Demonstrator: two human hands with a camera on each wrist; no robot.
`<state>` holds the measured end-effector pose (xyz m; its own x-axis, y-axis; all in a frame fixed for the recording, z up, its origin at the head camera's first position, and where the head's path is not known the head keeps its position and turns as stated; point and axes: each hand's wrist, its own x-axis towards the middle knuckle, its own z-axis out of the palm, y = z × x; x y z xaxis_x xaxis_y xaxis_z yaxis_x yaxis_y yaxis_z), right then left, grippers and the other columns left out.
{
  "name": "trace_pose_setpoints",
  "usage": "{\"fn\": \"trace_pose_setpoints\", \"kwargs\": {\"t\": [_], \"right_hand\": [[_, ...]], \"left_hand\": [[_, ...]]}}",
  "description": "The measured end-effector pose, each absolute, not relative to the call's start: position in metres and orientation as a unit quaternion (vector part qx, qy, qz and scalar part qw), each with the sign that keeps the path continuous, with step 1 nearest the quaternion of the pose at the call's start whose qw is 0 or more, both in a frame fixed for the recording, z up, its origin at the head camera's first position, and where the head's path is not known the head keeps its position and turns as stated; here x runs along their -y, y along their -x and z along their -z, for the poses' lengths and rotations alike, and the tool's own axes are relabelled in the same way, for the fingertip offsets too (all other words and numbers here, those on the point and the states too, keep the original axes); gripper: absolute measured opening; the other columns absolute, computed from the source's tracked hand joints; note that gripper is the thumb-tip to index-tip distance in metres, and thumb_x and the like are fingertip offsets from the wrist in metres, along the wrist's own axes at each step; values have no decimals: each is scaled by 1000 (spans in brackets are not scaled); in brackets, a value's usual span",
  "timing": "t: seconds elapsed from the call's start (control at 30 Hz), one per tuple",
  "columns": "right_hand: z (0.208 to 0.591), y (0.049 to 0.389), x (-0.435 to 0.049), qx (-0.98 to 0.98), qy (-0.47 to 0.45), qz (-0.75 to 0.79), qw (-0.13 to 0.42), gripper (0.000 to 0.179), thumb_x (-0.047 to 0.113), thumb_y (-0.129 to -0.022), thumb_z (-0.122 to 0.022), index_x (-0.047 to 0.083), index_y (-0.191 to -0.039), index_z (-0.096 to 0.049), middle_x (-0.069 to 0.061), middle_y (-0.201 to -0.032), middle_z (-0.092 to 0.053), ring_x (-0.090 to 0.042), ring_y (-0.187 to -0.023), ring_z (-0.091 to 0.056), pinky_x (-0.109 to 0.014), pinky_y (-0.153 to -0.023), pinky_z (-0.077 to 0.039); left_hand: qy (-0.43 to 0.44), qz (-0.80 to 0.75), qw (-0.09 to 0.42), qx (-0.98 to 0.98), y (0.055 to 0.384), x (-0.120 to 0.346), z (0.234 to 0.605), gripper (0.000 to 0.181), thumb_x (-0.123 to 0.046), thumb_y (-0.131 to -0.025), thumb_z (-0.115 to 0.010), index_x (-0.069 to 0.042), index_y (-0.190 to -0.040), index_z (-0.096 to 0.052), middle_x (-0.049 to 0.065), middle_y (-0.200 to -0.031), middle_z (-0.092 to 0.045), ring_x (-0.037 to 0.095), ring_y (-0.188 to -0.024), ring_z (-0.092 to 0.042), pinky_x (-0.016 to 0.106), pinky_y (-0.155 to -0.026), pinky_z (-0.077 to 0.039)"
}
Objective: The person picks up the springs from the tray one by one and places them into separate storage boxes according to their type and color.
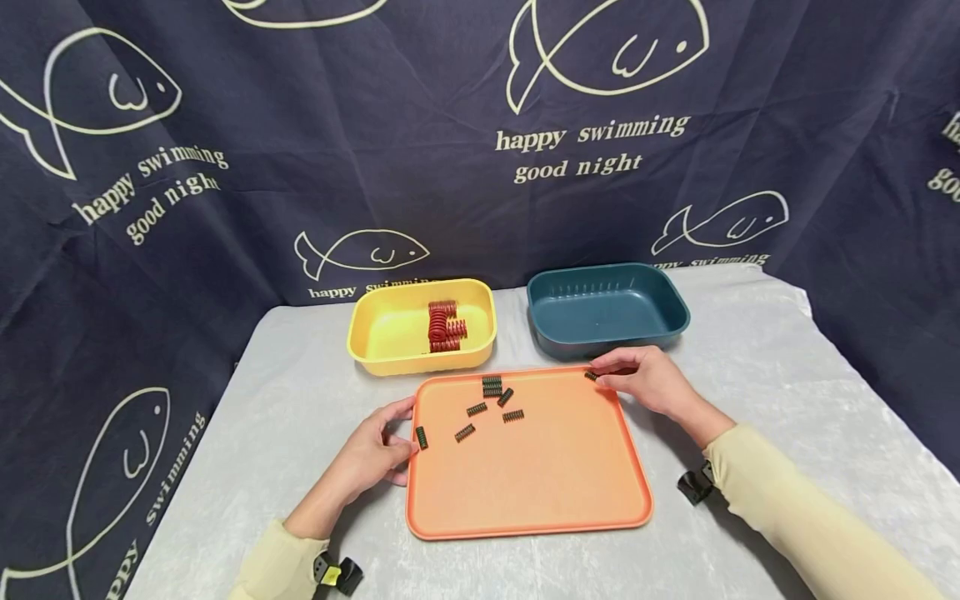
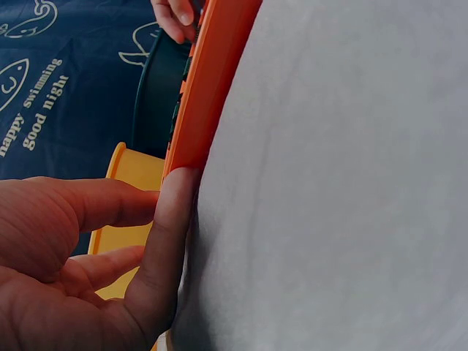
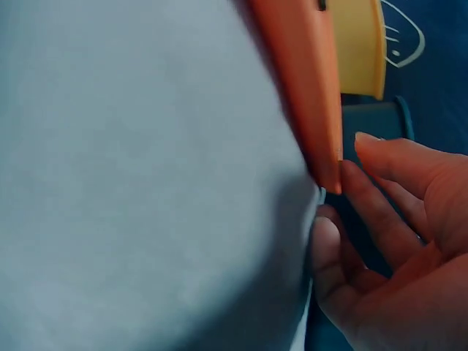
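Observation:
An orange tray [image 1: 540,483] lies on the table with several small dark coil springs [image 1: 477,409] scattered on its upper left part. At the tray's left edge is my left hand [image 1: 375,446], its thumb tip beside a spring [image 1: 422,437] near the rim. The left wrist view shows one finger [image 2: 172,212] along the tray's side, with thumb and fingers apart. My right hand [image 1: 645,379] is at the far right corner, fingertips round a spring [image 1: 591,376] there. In the right wrist view its fingers [image 3: 373,208] are spread by the corner, and that spring is hidden.
Behind the tray stand a yellow bin [image 1: 390,333] holding several red coil springs [image 1: 442,325] and a dark teal bin [image 1: 607,317]. My right hand is close to the teal bin's front. A dark blue fish-print curtain [image 1: 450,167] hangs behind the table.

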<state>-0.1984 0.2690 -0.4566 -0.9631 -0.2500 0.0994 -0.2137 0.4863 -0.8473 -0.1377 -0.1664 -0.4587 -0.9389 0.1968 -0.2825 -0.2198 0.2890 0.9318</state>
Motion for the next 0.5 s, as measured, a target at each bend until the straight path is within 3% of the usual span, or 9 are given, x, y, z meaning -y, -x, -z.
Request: {"fn": "trace_pose_setpoints", "kwargs": {"t": [0.23, 0.5], "right_hand": [[458, 196, -259, -904, 132, 406, -11, 23, 6, -79, -89, 8, -101, -82, -2, -93, -78, -21, -89, -70, -20, -73, -57], [459, 197, -260, -890, 131, 436, 3, 21, -1, -81, -85, 5, -101, -81, -4, -92, -78, -20, -88, -72, -19, -72, -58]], "left_hand": [[9, -595, 171, -786, 138, 166, 459, 73, 15, -89, -63, -8, -155, -45, 15, -142, -49, 21, -81, -67, 45, -54, -65], [9, -594, 171, -786, 137, 166, 459, 73, 16, -88, -62, -8, -155, -45, 15, -142, -49, 21, -80, -67, 45, -54, -65]]}}
